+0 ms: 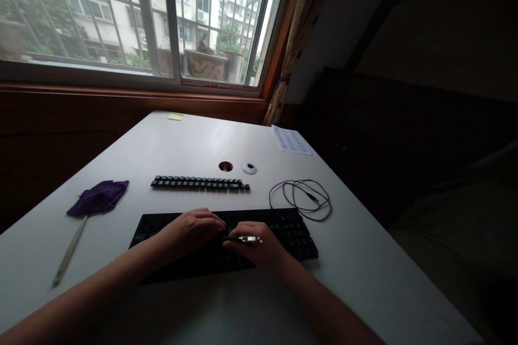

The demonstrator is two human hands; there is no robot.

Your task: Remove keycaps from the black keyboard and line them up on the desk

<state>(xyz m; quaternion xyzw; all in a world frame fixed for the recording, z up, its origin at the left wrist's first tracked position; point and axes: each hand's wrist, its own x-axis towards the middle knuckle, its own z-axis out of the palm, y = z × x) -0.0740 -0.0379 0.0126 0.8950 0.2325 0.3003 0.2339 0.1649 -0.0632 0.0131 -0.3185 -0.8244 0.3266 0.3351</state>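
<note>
A black keyboard (297, 234) lies on the white table, many of its keys hidden under my arms and hands. My left hand (200, 223) bends over the keyboard's middle, fingers together and curled down; whatever is at its fingertips is hidden. Just to its right, my right hand (257, 245) is closed around a slim tool (249, 239) with a dark shaft and a shiny silver end; its exact kind is unclear. The tool's dark end points left toward my left fingertips. Behind the keyboard, loose black keycaps (198, 184) stand in two neat rows.
A purple cloth (99, 198) lies left, touching a thin pale brush-like stick (70, 250). The coiled cable (307, 194) is at right. Farther back are a round table hole (225, 166), its white cover (250, 168), a printed sheet (292, 140) and yellow notes (175, 117).
</note>
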